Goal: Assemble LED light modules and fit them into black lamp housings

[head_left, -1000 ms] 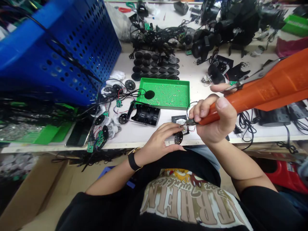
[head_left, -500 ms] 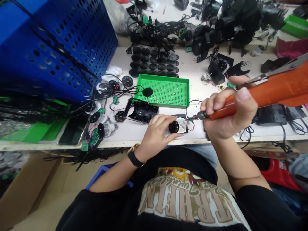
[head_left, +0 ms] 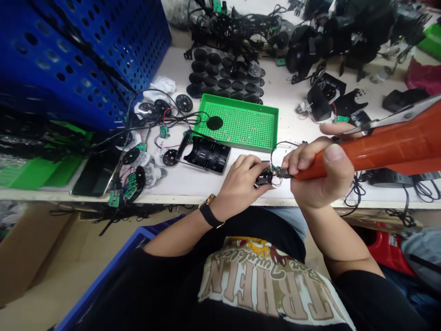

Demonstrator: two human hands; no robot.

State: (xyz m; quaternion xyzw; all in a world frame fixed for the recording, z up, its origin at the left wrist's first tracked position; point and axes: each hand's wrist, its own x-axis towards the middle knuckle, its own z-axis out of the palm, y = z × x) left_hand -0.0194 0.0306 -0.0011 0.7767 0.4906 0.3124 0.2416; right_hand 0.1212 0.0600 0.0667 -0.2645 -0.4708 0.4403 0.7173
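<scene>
My right hand (head_left: pixel 317 170) grips the thick orange handle of a power hand tool (head_left: pixel 375 154), which has a metal clip along its top. The tool's dark tip (head_left: pixel 281 173) points left and nearly touches a small black round part (head_left: pixel 265 177) with thin red and black wires. My left hand (head_left: pixel 241 181) holds that part between its fingers, just above the bench. The fingers hide much of the part, and I cannot tell whether the tip touches it.
A green perforated tray (head_left: pixel 265 110) and a black battery holder (head_left: pixel 205 154) lie left of my hands. Perforated black discs, circuit boards and tangled cables (head_left: pixel 234 27) crowd the white bench (head_left: pixel 193 188). A blue perforated crate (head_left: pixel 86 55) rises at the left.
My left hand has lifted the black round part off the bench and brought it to the tool tip. The right hand has moved the tool left, and the view has shifted slightly.
</scene>
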